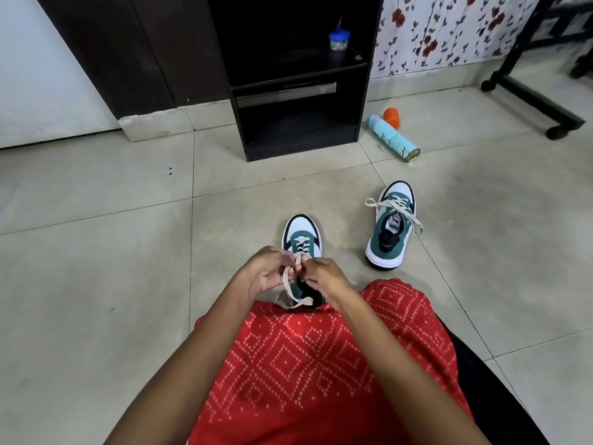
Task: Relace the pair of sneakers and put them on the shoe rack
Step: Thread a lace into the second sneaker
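Pinching lace (287, 285) above sneaker (302, 233), 2 hands (268, 272) (324, 275)

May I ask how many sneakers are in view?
2: one teal sneaker, its beige lace pinched by left hand and right hand; the other sneaker apart to its right.

near centre: first sneaker (301, 237), left hand (268, 273) and right hand (324, 274) over it, lace (288, 282) between them | right, slightly farther: second sneaker (393, 228) | far centre: shoe rack (298, 136), jar (339, 40) on its shelf | right of rack: can (396, 139) lying, cup (392, 117) just behind
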